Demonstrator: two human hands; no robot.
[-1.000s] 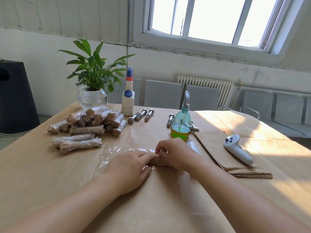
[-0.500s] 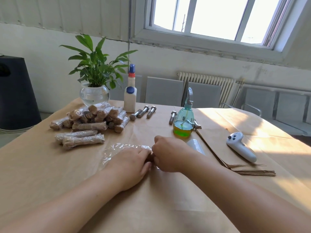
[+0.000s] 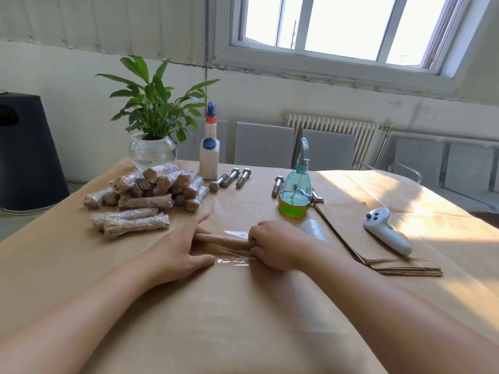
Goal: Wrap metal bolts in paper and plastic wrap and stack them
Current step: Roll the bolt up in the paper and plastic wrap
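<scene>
A potted plant (image 3: pixel 154 109), glue bottle (image 3: pixel 209 152), spray bottle (image 3: pixel 295 193) and white controller (image 3: pixel 386 230) sit on the table.

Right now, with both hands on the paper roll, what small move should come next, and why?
Probably roll the paper roll onward over the plastic wrap: the left hand and right hand hold its ends, and loose wrap lies beside it.

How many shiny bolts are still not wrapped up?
4 clearly: three side by side next to the white bottle, at and, and one left of the spray bottle. A metal bit behind the spray bottle may be another.
</scene>
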